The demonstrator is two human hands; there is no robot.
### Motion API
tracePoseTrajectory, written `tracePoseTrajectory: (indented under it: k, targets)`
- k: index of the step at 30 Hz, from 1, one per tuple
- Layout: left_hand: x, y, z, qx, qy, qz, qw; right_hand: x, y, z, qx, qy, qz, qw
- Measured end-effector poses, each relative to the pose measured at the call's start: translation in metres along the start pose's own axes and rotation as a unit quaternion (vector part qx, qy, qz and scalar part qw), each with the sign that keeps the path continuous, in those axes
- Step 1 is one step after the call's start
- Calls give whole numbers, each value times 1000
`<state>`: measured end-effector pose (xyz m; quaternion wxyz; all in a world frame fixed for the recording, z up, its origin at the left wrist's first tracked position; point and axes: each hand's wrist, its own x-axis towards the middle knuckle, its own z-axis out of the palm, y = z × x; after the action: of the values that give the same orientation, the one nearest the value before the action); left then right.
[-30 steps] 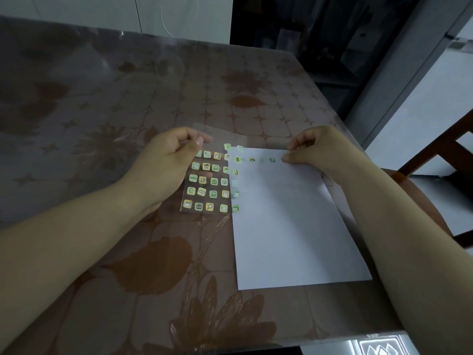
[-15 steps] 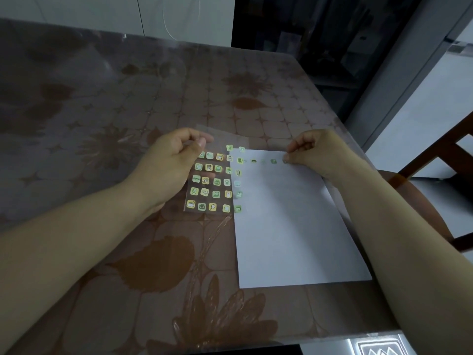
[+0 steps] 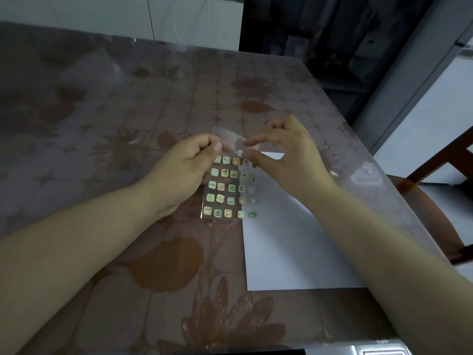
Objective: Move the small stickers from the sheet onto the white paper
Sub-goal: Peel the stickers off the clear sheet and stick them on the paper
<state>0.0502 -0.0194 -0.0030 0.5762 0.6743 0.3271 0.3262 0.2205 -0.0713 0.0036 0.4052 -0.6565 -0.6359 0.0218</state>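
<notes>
Hands meet at the top of the sticker sheet, which overlaps the white paper on the desk; left hand pinches the sheet; right hand has thumb and forefinger narrowly apart, perhaps touching a sticker; next, peel one off cleanly.

The left hand pinches the sticker sheet at its far edge, the right hand at its corner.
</notes>
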Motion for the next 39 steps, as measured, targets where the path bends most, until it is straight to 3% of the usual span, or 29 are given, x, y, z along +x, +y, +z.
tracePoseTrajectory:
  k: [6, 12, 18, 23, 25, 29, 39]
  targets:
    - [0, 1, 2, -93, -11, -21, 995, -2, -6, 5, 50, 21, 25, 998]
    - [-1, 4, 3, -119, -22, -13, 993, -3, -6, 4, 65, 38, 22, 997]
    - [2, -1, -1, -107, -19, -29, 994, -3, -7, 0, 62, -29, 27, 997]
    - [4, -2, -4, -84, 8, -32, 996, 8, 1, -47, 169, -11, 127, 977]
    - [4, -2, -5, -63, 23, -22, 998, 7, 22, -73, 116, -22, 207, 971]
    - [5, -4, -5, -40, 36, -16, 998, -1, 52, -86, -7, -155, 302, 941]
    - [4, -1, -6, -38, 36, -2, 999, 3, 50, -67, 7, -135, 306, 942]
